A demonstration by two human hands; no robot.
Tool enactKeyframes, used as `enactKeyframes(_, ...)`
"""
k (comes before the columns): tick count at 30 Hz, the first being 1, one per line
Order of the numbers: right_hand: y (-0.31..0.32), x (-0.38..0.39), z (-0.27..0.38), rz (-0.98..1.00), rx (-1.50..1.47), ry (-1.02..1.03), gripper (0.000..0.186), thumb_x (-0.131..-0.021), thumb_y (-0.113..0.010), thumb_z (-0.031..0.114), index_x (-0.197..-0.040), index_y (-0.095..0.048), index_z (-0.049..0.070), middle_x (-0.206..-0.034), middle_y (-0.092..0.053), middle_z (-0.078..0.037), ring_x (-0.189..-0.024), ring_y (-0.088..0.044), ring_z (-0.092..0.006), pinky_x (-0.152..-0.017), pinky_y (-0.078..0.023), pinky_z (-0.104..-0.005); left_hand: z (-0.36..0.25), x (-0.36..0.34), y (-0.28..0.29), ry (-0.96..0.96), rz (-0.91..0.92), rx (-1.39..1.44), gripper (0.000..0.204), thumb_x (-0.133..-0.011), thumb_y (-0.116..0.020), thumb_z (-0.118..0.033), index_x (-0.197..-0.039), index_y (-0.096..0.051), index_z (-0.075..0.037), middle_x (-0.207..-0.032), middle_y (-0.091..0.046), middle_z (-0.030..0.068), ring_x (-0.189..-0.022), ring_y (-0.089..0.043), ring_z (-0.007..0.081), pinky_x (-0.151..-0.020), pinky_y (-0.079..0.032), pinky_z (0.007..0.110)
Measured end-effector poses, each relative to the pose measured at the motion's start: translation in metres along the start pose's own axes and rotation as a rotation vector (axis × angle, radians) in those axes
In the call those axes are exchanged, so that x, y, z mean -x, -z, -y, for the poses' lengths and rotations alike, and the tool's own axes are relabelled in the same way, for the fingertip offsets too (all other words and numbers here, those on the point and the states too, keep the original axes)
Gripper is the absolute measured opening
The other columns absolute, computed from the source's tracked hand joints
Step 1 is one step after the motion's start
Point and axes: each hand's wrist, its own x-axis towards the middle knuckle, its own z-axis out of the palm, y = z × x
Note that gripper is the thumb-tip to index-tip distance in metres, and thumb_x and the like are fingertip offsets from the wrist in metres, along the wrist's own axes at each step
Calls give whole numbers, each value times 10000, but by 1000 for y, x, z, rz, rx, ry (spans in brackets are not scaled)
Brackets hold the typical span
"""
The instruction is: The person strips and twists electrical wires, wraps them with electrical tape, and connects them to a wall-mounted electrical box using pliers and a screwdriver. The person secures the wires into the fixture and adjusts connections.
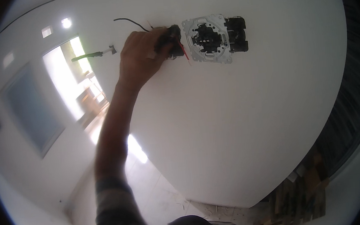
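My left hand (141,56) reaches up to the white wall, its fingers curled closed at a dark, box-like electrical fitting (175,33). Whether the fingers grip this fitting or something smaller at it is hidden. A red wire (185,52) with a pale tip hangs from the fitting's right side. Above the hand, a black wire (131,20) sticks out to the left. Just right of the fitting, a socket mechanism (208,39) with a metal mounting frame and black centre sits on the wall. Beside it is another black fitting (236,34). My right hand is out of view.
Left of my hand is a tool (93,54) with a dark handle and grey metal end. A bright opening (68,79) and a bluish panel (33,110) lie farther left. Wooden pieces (299,200) are stacked low at the right, beyond the wall's edge.
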Motion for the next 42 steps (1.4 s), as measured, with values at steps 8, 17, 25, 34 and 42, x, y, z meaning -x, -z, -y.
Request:
enactKeyframes(8,-38,16,13,99,27,102,538,-849,-745,414,-1281,-671,102,-1298,-669,-190,-1189,-642,-372,-933,-514,-558,2,-6,1,-37,-15,-57,392,-717,-939,-84,-1036,-712,-88,-873,-709,23,-762,-643,173,-649,-520,325)
enactKeyframes(17,-51,29,29,151,38,190,524,-818,-765,408,-1246,-699,113,-1296,-673,-186,-1197,-640,-376,-927,-511,-567,2,-11,-13,-91,-39,-58,313,-725,-934,-120,-900,-674,-104,-795,-670,4,-719,-617,202,-724,-487,377)
enactKeyframes(25,-59,31,39,112,48,279,367,-740,-786,340,-1055,-756,154,-976,-747,-110,-966,-703,-356,-814,-492,-546,4,-16,-19,-101,-89,-107,314,-751,-896,-123,-819,-590,-133,-752,-622,-10,-715,-596,203,-683,-425,374)
enactKeyframes(34,-62,42,52,142,91,279,264,-796,-759,293,-1007,-742,136,-818,-732,-39,-835,-722,-275,-755,-499,-520,13,-20,-15,-99,-9,-95,296,-752,-899,-107,-911,-649,-114,-809,-671,15,-768,-643,220,-727,-497,368)
enactKeyframes(42,-72,52,52,160,41,329,229,-792,-755,343,-918,-713,157,-806,-717,-60,-815,-714,-301,-705,-485,-525,-5,-5,19,11,20,169,328,-766,-888,4,-1037,-718,-68,-975,-719,78,-906,-699,221,-753,-565,354)
